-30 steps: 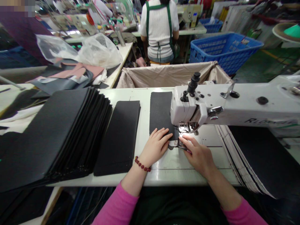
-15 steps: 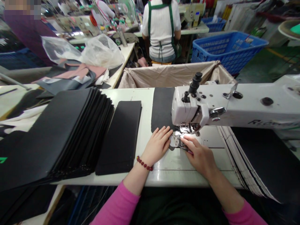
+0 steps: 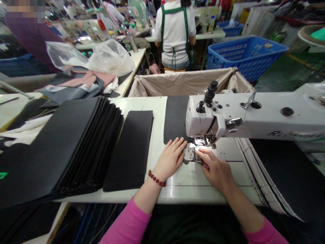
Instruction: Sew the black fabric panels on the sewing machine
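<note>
A white sewing machine point(image 3: 228, 113) stands over the worktable, its presser foot point(image 3: 203, 139) low by the plate. A black fabric-like piece point(image 3: 175, 118) lies flat left of the machine head, its right edge hidden behind it. My left hand point(image 3: 171, 157) rests flat with fingers stretched, fingertips at the front edge of that piece. Just below the presser foot sits a shiny metal guide point(image 3: 189, 154). My right hand point(image 3: 218, 173) has its index finger at the guide's right side; its other fingers curl around a small dark item, mostly hidden, that I cannot make out.
A tall stack of black pieces point(image 3: 73, 135) and a narrower stack point(image 3: 129, 149) lie on the left. More black pieces with pale edges point(image 3: 281, 173) lie on the right. Behind the table are a cloth-lined bin point(image 3: 177, 83), a blue basket point(image 3: 243, 54) and a seated person point(image 3: 175, 34).
Both hands and the black piece stay almost where they were. The whole view has shifted very slightly.
</note>
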`<state>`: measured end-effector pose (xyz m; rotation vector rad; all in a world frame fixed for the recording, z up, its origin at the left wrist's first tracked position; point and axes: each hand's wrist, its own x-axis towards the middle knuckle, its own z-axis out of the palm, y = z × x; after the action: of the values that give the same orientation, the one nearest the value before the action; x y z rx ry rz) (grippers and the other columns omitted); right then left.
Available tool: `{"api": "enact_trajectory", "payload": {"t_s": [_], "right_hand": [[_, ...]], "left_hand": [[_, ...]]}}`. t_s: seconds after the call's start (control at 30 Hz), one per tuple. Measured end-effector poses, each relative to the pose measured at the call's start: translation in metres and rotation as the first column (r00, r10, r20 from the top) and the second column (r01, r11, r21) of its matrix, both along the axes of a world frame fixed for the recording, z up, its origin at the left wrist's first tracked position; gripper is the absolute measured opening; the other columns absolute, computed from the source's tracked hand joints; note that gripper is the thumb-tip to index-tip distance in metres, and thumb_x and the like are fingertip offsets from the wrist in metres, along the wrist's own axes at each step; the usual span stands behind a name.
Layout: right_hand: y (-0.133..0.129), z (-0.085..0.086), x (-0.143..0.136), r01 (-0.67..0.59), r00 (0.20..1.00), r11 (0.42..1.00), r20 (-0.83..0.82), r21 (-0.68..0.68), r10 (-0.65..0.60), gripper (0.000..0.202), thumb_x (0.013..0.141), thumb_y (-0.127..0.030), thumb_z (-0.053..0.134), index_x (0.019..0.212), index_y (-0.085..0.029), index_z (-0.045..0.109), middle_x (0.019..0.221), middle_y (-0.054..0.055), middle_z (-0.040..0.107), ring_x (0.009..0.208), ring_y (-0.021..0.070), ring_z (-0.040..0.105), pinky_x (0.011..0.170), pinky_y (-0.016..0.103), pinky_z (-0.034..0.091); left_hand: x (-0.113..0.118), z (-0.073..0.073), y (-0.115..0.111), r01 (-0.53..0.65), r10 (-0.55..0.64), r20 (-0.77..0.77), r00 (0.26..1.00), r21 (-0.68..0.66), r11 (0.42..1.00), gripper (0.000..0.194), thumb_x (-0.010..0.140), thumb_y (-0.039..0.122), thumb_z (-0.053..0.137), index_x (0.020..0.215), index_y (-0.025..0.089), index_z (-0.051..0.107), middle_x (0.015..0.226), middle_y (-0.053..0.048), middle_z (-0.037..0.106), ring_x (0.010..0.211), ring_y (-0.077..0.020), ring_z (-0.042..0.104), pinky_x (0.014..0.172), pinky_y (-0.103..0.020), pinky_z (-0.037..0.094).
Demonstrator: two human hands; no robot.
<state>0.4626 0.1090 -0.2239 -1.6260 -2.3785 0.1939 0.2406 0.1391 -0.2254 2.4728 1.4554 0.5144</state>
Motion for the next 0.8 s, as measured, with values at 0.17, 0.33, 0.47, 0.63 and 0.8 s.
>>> {"api": "enact_trajectory", "payload": {"t_s": [0.17, 0.33, 0.47, 0.63, 0.8], "right_hand": [[-0.0004, -0.0005, -0.0003, 0.003, 1.000, 1.000, 0.002, -0.008, -0.003, 0.052, 0.085, -0.016, 0.054, 0.133, -0.033, 0.048, 0.139, -0.002, 0.050, 0.090, 0.0189, 0.066, 0.068, 0.032, 0.054], [-0.0004, -0.0013, -0.0002, -0.001, 1.000, 1.000, -0.017, -0.007, 0.001, 0.052, 0.085, -0.015, 0.053, 0.133, -0.033, 0.048, 0.139, -0.003, 0.050, 0.091, 0.0186, 0.066, 0.069, 0.031, 0.054], [-0.0007, -0.0020, 0.0006, -0.005, 0.999, 1.000, -0.032, 0.023, 0.005, 0.050, 0.085, -0.015, 0.053, 0.132, -0.032, 0.049, 0.138, -0.001, 0.052, 0.091, 0.0184, 0.066, 0.070, 0.030, 0.054], [-0.0010, -0.0038, 0.0007, 0.004, 1.000, 1.000, -0.031, 0.021, -0.003, 0.051, 0.084, -0.016, 0.054, 0.132, -0.033, 0.050, 0.137, -0.001, 0.052, 0.090, 0.0188, 0.066, 0.069, 0.031, 0.055], [-0.0012, -0.0050, 0.0001, 0.003, 0.999, 1.000, -0.042, 0.030, -0.001, 0.051, 0.085, -0.016, 0.053, 0.133, -0.034, 0.049, 0.137, -0.002, 0.052, 0.089, 0.0184, 0.067, 0.070, 0.031, 0.055]], "left_hand": [[-0.0002, -0.0002, 0.0000, 0.000, 0.000, -0.006, 1.000, -0.001, 1.000, 0.047, 0.097, 0.023, 0.043, 0.143, 0.024, 0.036, 0.151, -0.005, 0.034, 0.141, -0.0216, 0.028, 0.116, -0.045, 0.022], [-0.0001, 0.0015, -0.0005, -0.010, 0.010, -0.025, 1.000, 0.002, 1.000, 0.048, 0.096, 0.024, 0.043, 0.144, 0.022, 0.035, 0.152, -0.005, 0.033, 0.142, -0.0213, 0.025, 0.117, -0.044, 0.021], [0.0006, 0.0004, -0.0007, -0.034, 0.035, -0.052, 0.998, 0.019, 0.999, 0.054, 0.096, 0.025, 0.044, 0.147, 0.021, 0.028, 0.154, -0.004, 0.028, 0.144, -0.0229, 0.019, 0.118, -0.047, 0.018], [0.0019, -0.0024, -0.0012, -0.034, 0.037, -0.074, 0.997, 0.033, 0.999, 0.053, 0.096, 0.026, 0.042, 0.147, 0.024, 0.029, 0.153, -0.004, 0.031, 0.142, -0.0235, 0.025, 0.118, -0.048, 0.016], [0.0026, -0.0009, -0.0025, -0.066, 0.069, -0.044, 0.997, 0.062, 0.996, 0.055, 0.094, 0.027, 0.044, 0.147, 0.021, 0.029, 0.154, -0.005, 0.029, 0.144, -0.0237, 0.018, 0.118, -0.047, 0.015]]}}
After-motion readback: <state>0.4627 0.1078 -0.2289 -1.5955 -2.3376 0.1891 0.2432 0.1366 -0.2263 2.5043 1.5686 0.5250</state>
